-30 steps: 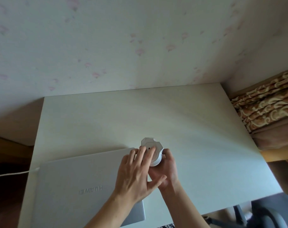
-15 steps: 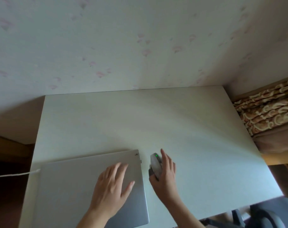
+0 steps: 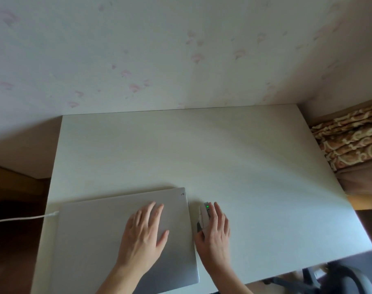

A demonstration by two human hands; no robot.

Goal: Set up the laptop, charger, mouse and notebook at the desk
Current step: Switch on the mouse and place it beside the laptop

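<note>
A closed silver laptop [image 3: 91, 234] lies at the front left of the white desk [image 3: 223, 158]. My left hand [image 3: 143, 234] rests flat on its lid with straight, spread fingers. A white charger cable [image 3: 21, 218] runs in from the left to the laptop's left edge. Just right of the laptop, a white mouse [image 3: 204, 216] with a green light sits on the desk. My right hand [image 3: 215, 232] holds it, fingers over its top and thumb on its left side. No notebook is in view.
The desk stands against a pale wall with faint pink marks. A patterned brown sofa [image 3: 350, 141] sits past the desk's right edge. A dark office chair [image 3: 340, 279] shows at the bottom right. Brown floor lies to the left.
Both hands held the mouse up over the laptop's corner a second ago. My right hand has set it on the desk right of the laptop. My left hand moved onto the lid.
</note>
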